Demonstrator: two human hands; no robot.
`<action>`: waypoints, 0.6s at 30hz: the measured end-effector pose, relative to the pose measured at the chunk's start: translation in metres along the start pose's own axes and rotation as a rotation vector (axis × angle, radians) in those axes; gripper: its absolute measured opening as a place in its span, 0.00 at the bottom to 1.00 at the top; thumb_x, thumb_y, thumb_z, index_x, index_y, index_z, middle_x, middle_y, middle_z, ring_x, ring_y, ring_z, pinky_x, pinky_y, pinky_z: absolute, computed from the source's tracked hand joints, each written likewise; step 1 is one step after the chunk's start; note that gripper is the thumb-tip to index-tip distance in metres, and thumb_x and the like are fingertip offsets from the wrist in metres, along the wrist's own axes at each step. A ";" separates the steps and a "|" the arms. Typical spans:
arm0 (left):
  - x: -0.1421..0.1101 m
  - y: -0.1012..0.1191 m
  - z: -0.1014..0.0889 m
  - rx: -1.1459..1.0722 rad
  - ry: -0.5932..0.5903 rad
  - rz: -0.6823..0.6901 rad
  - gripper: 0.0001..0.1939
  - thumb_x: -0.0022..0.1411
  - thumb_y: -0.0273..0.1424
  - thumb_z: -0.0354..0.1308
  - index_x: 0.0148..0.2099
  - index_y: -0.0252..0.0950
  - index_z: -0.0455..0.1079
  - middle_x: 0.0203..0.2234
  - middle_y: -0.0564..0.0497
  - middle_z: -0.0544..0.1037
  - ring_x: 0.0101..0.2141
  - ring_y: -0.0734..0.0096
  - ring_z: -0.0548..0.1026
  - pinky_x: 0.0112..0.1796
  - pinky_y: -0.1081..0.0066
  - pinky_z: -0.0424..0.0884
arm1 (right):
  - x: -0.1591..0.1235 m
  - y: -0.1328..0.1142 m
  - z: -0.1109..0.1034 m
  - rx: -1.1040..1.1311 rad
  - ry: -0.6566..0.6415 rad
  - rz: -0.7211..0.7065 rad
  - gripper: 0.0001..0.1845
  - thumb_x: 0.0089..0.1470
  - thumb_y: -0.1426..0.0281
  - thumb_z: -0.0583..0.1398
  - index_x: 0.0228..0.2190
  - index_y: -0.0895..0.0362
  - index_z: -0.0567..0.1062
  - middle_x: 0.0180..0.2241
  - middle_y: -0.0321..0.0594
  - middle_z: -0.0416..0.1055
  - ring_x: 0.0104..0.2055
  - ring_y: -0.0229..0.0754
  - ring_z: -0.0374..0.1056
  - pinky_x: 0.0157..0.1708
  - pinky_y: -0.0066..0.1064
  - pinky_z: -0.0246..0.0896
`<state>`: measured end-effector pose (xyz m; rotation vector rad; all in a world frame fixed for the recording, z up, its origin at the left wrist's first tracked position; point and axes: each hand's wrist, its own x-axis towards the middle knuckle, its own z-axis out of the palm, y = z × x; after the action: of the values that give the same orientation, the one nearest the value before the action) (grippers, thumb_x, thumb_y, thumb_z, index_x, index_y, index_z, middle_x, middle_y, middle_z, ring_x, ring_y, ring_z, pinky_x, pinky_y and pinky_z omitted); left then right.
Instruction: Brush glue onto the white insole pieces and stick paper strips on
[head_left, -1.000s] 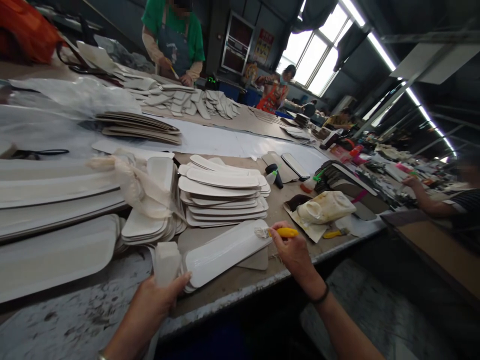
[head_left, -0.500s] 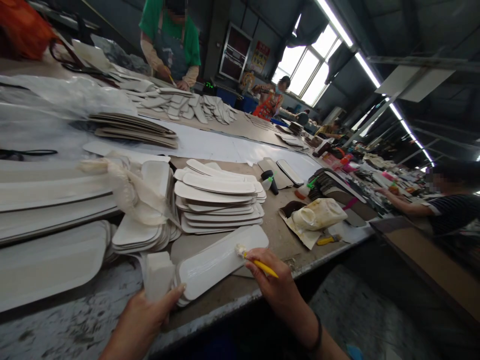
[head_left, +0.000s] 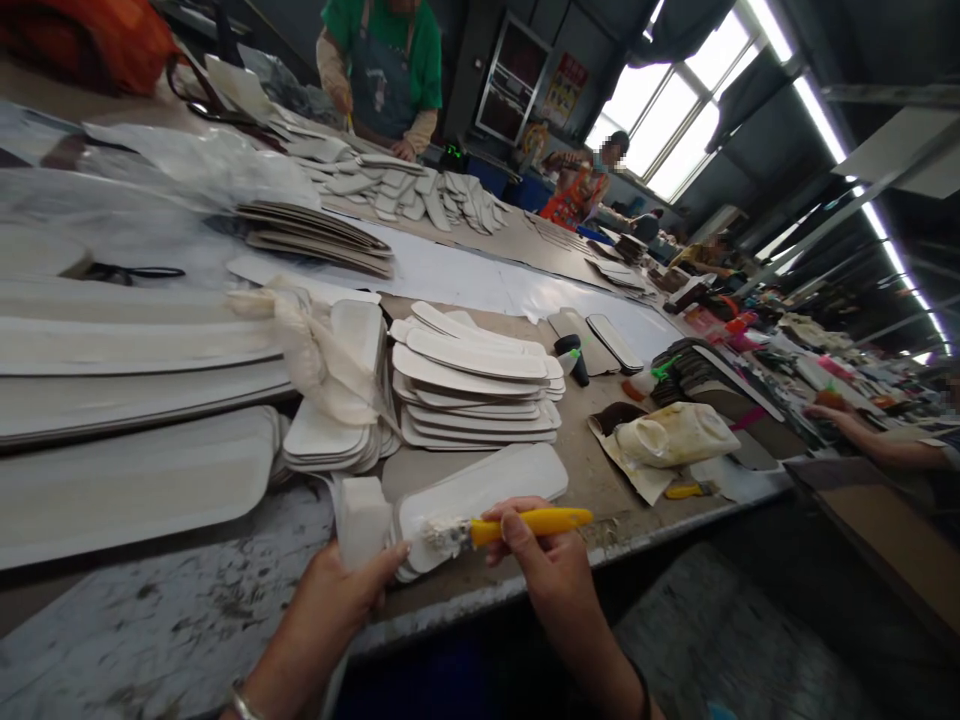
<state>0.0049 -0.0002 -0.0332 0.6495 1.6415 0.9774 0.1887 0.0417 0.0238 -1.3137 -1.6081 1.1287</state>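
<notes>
My right hand [head_left: 551, 565] is closed around the yellow handle of a brush [head_left: 536, 522]. Its bristles, clotted with a whitish paste, press on the near-left part of a long white panel [head_left: 514, 478] with rounded corners. That panel lies on top of a few like it, tilted across the table edge. With the thumb at the panel's left end, my left hand [head_left: 337, 595] grips a wad of thin white pieces [head_left: 361, 522]; its other fingers are mostly hidden beneath. Behind the panel rises a stack of white curved panels [head_left: 476, 385].
Larger white panels [head_left: 135, 480] and a crumpled cream cloth [head_left: 322, 360] are at left. A stained plastic container [head_left: 679, 435], a second yellow-handled brush [head_left: 688, 490] and a small bottle [head_left: 641, 383] stand at right. A co-worker in green [head_left: 390, 80] works across the table [head_left: 577, 430].
The brush has slid from the panel's far right part to its near-left end, its handle now nearly level. My left hand stays at the panel's left end. The whole view has shifted.
</notes>
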 end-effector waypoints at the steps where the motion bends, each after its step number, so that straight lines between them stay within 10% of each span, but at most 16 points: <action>1: -0.001 0.000 0.000 -0.003 -0.003 -0.004 0.18 0.41 0.48 0.58 0.15 0.41 0.60 0.07 0.57 0.62 0.13 0.73 0.59 0.18 0.72 0.54 | 0.002 0.001 -0.001 0.010 0.023 0.030 0.17 0.55 0.56 0.57 0.30 0.58 0.74 0.25 0.40 0.73 0.21 0.39 0.69 0.24 0.31 0.67; 6: -0.005 0.006 -0.002 -0.015 -0.011 -0.005 0.17 0.44 0.44 0.59 0.16 0.40 0.61 0.08 0.57 0.63 0.14 0.73 0.60 0.19 0.72 0.55 | 0.010 0.002 -0.014 -0.128 0.216 0.033 0.18 0.50 0.54 0.61 0.28 0.59 0.74 0.20 0.39 0.70 0.21 0.40 0.68 0.23 0.30 0.66; 12: -0.002 0.005 -0.002 0.008 0.003 -0.033 0.18 0.41 0.46 0.59 0.15 0.41 0.59 0.07 0.57 0.62 0.13 0.73 0.59 0.18 0.72 0.54 | 0.007 -0.002 0.002 -0.048 0.062 0.000 0.16 0.54 0.57 0.57 0.29 0.58 0.73 0.20 0.38 0.71 0.20 0.39 0.68 0.23 0.29 0.66; 18: -0.006 0.010 -0.003 0.015 0.013 -0.045 0.19 0.43 0.46 0.60 0.15 0.41 0.58 0.08 0.57 0.62 0.13 0.72 0.61 0.19 0.72 0.57 | 0.032 0.032 -0.057 -0.478 0.344 -0.093 0.18 0.53 0.55 0.57 0.31 0.58 0.73 0.20 0.40 0.72 0.23 0.43 0.70 0.26 0.33 0.66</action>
<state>0.0030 -0.0008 -0.0210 0.6148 1.6695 0.9396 0.2457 0.0847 0.0121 -1.6093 -1.7082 0.4354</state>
